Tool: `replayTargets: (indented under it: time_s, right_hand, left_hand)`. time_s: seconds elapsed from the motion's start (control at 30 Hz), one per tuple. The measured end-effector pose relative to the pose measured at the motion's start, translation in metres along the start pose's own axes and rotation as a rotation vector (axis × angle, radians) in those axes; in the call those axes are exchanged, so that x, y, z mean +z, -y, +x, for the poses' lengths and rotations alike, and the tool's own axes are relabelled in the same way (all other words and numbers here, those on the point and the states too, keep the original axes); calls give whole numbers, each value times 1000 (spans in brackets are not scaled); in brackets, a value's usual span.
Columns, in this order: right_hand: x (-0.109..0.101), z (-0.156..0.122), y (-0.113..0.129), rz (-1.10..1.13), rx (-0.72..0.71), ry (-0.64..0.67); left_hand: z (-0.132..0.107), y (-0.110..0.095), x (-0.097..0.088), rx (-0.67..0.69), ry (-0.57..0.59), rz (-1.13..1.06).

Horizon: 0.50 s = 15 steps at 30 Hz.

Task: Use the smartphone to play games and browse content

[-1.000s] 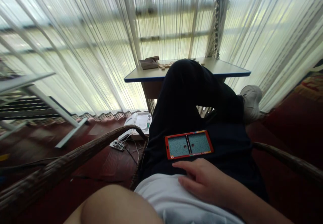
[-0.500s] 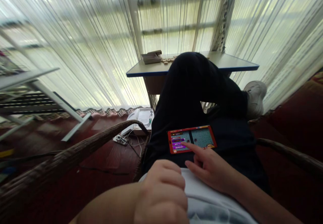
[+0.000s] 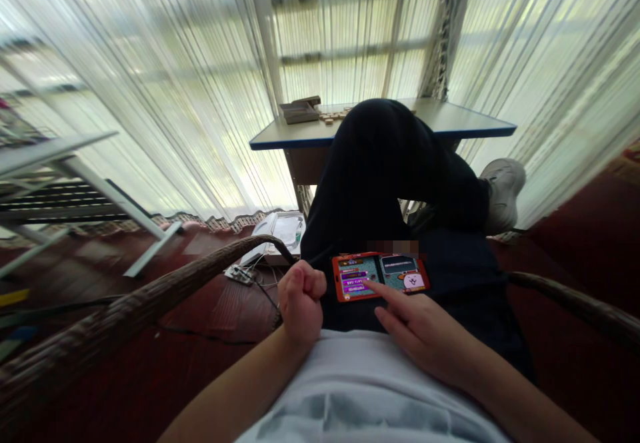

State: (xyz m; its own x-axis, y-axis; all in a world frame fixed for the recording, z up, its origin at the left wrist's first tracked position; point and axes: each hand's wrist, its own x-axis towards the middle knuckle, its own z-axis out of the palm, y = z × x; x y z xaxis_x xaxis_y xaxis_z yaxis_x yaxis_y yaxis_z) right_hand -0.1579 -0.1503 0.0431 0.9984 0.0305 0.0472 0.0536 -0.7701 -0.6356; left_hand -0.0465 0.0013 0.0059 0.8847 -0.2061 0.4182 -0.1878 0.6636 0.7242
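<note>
Resting face-up on the wearer's dark trousers (image 3: 387, 163): a lit orange-red phone (image 3: 379, 271).
Right hand (image 3: 417, 316) is at the phone's 4 o'clock, index finger (image 3: 387, 292) extended over the phone's left half, thumb (image 3: 387, 316) parted from it; contact cannot be confirmed. Left hand (image 3: 302, 300) is at 8 o'clock, just beside the phone, curled into a fist; whether it encloses anything cannot be told. Farther out, a white box (image 3: 287, 230) is at 10 o'clock, a pale shoe (image 3: 505, 193) at 2, and a table (image 3: 470, 120) at 12.
</note>
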Motion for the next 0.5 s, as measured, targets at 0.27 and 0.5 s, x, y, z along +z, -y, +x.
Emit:
replayTargets:
  time_s: [0.27,0.5]
  right_hand:
    - [-6,-13,-39,-38,114,-527]
    - [-3,-10,-50,-123,191,-456]
  left_hand:
    - [12,22,-9,-278,-79,389]
    - [11,25,-16,-281,-43,349]
